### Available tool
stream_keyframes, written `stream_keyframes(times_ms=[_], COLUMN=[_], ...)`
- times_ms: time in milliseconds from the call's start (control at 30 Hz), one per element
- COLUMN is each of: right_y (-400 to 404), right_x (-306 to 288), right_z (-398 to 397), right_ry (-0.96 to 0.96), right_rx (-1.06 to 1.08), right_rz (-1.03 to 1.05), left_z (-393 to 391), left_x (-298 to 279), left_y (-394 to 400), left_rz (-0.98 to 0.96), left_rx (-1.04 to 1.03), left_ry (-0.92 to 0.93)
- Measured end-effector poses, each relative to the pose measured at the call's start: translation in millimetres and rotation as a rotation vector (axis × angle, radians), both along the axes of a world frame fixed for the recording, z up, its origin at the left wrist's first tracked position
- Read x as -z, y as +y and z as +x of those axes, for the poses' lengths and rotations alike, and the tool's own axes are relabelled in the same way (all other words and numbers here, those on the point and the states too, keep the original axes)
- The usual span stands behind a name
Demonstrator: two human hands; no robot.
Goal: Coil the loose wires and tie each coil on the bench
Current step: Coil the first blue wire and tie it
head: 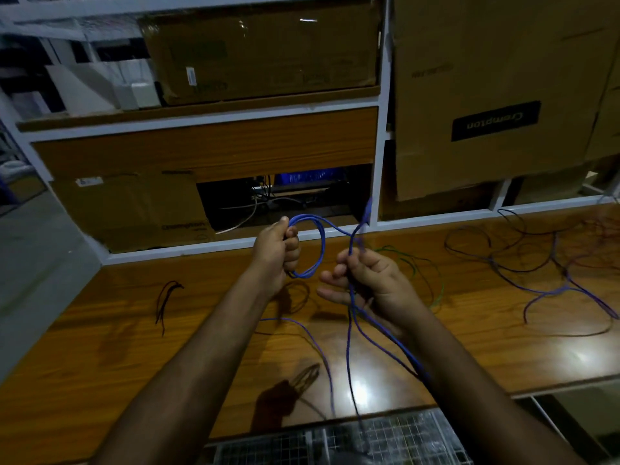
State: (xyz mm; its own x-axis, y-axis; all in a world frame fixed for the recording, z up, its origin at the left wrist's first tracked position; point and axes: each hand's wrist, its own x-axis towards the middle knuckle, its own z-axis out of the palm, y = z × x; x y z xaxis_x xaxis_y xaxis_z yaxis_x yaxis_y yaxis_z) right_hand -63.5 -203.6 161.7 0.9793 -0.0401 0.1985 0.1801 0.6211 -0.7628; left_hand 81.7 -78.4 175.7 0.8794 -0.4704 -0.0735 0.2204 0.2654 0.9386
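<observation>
Above the wooden bench, my left hand grips a small coil of blue wire to keep its loops — my right hand pinches the trailing length, feeding it.

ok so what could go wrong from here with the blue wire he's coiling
The blue coil is held only in the left hand and not yet tied, so a loosened grip could let the loops spring apart. The blue tail below the right hand hangs over the bench edge and may snag. It also runs close to the green wire, so pulling could drag or tangle that one.
</observation>
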Motion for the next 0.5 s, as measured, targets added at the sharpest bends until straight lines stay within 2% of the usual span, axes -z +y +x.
stream_keyframes(times_ms=[133, 267, 400, 500], right_y=[-2, -21, -49, -68], right_x=[6, 1, 0, 4], right_z=[2, -3, -2, 3], right_ry=[-0.082, -0.006, 0.24, 0.43], right_rx=[-0.034, 0.073, 0.39, 0.751], right_rz=[0.024, -0.019, -0.187, -0.367], left_z=[2, 5, 4, 5], left_x=[5, 9, 4, 0], left_y=[1, 10, 17, 21], left_rz=[0.022, -0.004, 0.0, 0.007], left_rx=[-0.033, -0.05, -0.052, -0.042], left_ry=[0.011, 0.052, 0.024, -0.017])
